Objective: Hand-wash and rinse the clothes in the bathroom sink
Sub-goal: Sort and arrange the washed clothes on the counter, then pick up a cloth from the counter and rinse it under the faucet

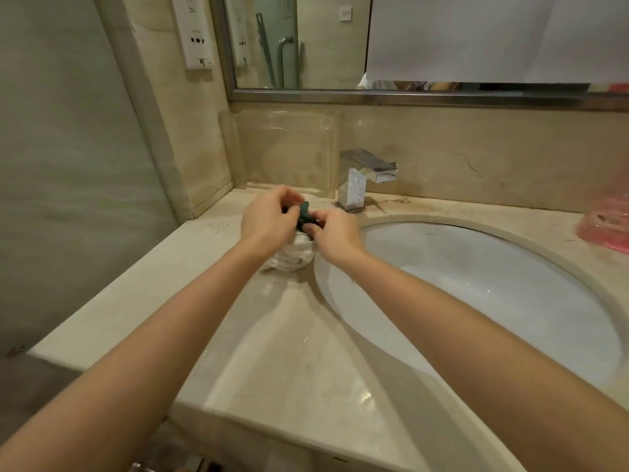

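We're in a bathroom here: an oval white sink (pixel 476 284) sunk into a beige stone counter (pixel 279 362), a square chrome tap (pixel 362 180) behind it, a framed mirror (pixel 306 46) above, a pink soap dish (pixel 606 226) at the edge.

Beige marble wall (pixel 476 148), steel-framed mirror (pixel 306 46), wet stone counter (pixel 289 352), warm light
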`<action>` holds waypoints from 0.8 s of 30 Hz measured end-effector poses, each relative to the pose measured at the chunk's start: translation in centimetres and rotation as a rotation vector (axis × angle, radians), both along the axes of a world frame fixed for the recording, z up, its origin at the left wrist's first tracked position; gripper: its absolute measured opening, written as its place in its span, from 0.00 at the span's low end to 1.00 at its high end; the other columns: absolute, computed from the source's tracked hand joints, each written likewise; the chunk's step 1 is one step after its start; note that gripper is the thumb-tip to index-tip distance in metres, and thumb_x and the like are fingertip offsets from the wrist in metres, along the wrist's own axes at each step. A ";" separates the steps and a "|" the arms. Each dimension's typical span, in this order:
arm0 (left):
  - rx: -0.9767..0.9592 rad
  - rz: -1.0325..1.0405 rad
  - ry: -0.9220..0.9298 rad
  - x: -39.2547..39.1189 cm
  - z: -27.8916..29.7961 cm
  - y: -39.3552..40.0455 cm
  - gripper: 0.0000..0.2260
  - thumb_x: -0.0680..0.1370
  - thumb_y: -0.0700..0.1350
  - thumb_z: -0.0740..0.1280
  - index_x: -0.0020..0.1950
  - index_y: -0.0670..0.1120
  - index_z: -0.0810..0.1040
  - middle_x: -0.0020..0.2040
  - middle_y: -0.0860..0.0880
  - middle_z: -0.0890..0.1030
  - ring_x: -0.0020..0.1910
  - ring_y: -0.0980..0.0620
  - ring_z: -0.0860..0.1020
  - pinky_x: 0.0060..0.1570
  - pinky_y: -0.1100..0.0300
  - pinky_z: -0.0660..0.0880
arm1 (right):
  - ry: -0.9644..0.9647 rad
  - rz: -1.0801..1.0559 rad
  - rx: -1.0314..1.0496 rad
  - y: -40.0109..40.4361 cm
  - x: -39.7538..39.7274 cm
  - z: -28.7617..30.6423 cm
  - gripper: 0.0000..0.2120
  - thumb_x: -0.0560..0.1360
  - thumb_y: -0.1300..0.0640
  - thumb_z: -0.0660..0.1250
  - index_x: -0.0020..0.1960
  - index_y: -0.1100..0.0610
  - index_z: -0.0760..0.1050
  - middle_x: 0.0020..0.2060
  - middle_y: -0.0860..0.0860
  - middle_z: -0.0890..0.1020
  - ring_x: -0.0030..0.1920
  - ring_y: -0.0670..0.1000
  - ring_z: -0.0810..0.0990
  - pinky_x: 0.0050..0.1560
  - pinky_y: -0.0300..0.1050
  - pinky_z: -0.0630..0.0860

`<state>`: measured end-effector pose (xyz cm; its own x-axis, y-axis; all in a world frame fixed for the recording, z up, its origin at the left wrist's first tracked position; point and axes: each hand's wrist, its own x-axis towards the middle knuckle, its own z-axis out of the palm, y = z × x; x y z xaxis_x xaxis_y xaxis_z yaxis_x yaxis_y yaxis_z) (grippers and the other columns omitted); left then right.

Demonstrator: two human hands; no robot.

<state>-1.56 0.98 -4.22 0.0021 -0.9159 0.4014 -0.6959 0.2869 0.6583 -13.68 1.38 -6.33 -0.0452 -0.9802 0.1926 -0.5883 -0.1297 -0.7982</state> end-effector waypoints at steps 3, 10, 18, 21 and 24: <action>0.013 0.084 -0.236 -0.9 -0.1 0.5 0.12 0.78 0.40 0.62 0.55 0.50 0.81 0.54 0.51 0.83 0.59 0.48 0.76 0.67 0.49 0.65 | 0.133 0.117 0.075 0.0 -1.3 -0.3 0.18 0.80 0.56 0.61 0.69 0.48 0.73 0.56 0.54 0.82 0.52 0.52 0.75 0.51 0.42 0.69; -0.141 -0.141 -0.190 -7.9 1.6 2.2 0.11 0.79 0.42 0.61 0.56 0.48 0.80 0.55 0.49 0.82 0.58 0.48 0.77 0.63 0.50 0.69 | 0.165 0.016 0.194 4.2 -9.6 -0.6 0.20 0.79 0.62 0.60 0.71 0.55 0.68 0.56 0.55 0.79 0.50 0.53 0.76 0.45 0.41 0.70; 0.150 -0.604 -0.225 -19.0 -1.5 4.9 0.12 0.76 0.36 0.61 0.50 0.49 0.80 0.48 0.47 0.83 0.49 0.48 0.81 0.54 0.52 0.77 | 0.517 -0.389 0.189 14.0 -23.3 -1.3 0.21 0.76 0.58 0.64 0.69 0.52 0.70 0.64 0.54 0.74 0.67 0.54 0.68 0.63 0.47 0.67; 0.226 -0.811 -0.312 -23.0 -2.5 6.5 0.10 0.77 0.38 0.62 0.48 0.52 0.78 0.46 0.48 0.82 0.47 0.48 0.81 0.53 0.51 0.78 | 0.696 -0.631 0.217 17.7 -27.2 -1.0 0.23 0.76 0.57 0.65 0.70 0.51 0.68 0.67 0.54 0.69 0.68 0.56 0.63 0.66 0.51 0.62; 0.251 -0.961 -0.366 -26.5 -2.7 8.2 0.09 0.78 0.38 0.62 0.48 0.51 0.79 0.46 0.48 0.83 0.45 0.51 0.82 0.44 0.62 0.77 | 0.798 -0.881 0.258 20.6 -30.3 -0.8 0.24 0.75 0.55 0.66 0.69 0.54 0.65 0.67 0.57 0.65 0.68 0.58 0.61 0.65 0.52 0.61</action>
